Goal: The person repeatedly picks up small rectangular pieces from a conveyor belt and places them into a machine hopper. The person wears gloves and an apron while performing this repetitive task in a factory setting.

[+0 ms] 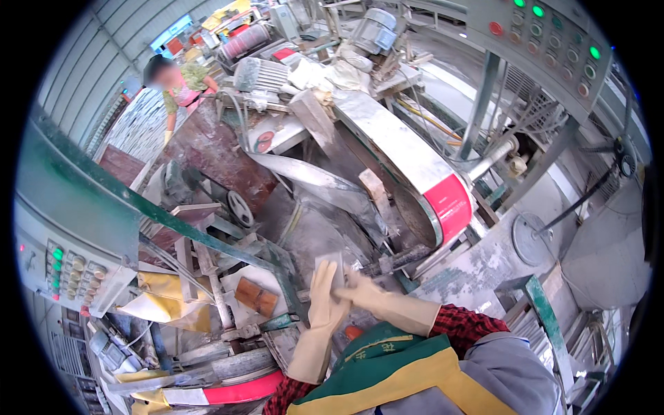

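Both my hands wear long pale cream rubber gloves and meet in front of my apron. A small pale grey flat piece, perhaps a strip of tile or stone, stands between them. My left hand has its fingers stretched up along the piece, gripping its left side. From the right, my right hand closes on its other edge, with the fingertips slightly blurred. Part of the piece is hidden behind the gloves. Below the hands, the green and yellow apron covers my front.
A belt machine with a white and red cover stands ahead. Button panels hang at left and upper right. A green metal bar crosses at left. A brown block lies beside my left arm. Another person is at far left.
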Motion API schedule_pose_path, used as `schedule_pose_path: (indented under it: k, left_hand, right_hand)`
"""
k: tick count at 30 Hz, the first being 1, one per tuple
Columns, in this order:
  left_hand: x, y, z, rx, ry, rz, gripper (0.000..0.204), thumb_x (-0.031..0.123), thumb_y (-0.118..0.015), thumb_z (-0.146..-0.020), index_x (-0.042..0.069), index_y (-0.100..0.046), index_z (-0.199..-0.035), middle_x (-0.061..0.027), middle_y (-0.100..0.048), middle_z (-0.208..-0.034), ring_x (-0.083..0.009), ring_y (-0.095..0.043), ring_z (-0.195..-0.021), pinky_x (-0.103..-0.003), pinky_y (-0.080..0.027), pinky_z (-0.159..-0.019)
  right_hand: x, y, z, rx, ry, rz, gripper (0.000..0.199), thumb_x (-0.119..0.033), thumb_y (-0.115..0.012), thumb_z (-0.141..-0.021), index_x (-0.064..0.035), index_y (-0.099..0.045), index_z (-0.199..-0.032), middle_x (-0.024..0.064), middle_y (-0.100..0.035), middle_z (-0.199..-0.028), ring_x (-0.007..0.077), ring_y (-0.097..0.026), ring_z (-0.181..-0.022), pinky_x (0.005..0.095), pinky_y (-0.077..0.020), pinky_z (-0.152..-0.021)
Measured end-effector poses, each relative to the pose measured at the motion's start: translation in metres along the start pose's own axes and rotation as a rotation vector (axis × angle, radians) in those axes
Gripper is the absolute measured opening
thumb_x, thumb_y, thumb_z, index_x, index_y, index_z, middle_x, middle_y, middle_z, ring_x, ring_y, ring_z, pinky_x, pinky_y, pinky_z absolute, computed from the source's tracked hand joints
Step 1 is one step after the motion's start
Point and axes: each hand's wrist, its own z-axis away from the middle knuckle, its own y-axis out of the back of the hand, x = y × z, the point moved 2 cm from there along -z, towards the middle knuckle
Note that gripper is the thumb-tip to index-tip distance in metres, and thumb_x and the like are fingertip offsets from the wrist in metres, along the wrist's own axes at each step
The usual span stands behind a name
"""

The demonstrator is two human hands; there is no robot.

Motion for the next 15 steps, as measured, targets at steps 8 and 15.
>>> schedule_pose_path:
  k: [8,15]
  left_hand:
    - [0.011,0.039,0.008,-0.378,-0.031,0.037,0.068,0.013,-0.071,-0.074,0.007,-0.040,-0.134,-0.0214,-0.034,-0.141,-0.0354,-0.033,-0.131,-0.038,-0.031,-0.106]
    - [-0.128,0.165,0.137,0.029,0.800,-0.118,0.058,0.006,-0.066,-0.076,0.005,-0.045,-0.129,-0.0153,-0.044,-0.131,-0.0294,-0.044,-0.120,-0.036,-0.039,-0.098]
  right_hand:
    - [-0.018,0.145,-0.004,0.706,0.396,-0.095,0.067,0.010,-0.054,-0.078,-0.0039,-0.031,-0.139,0.0089,-0.061,-0.110,0.0190,-0.059,-0.098,0.0281,-0.0519,-0.079]
    - [0.023,0.295,-0.044,1.135,0.450,-0.259,0.079,0.005,-0.060,-0.069,-0.0032,-0.026,-0.140,0.0145,-0.058,-0.111,0.0225,-0.059,-0.090,0.0284,-0.0486,-0.072]
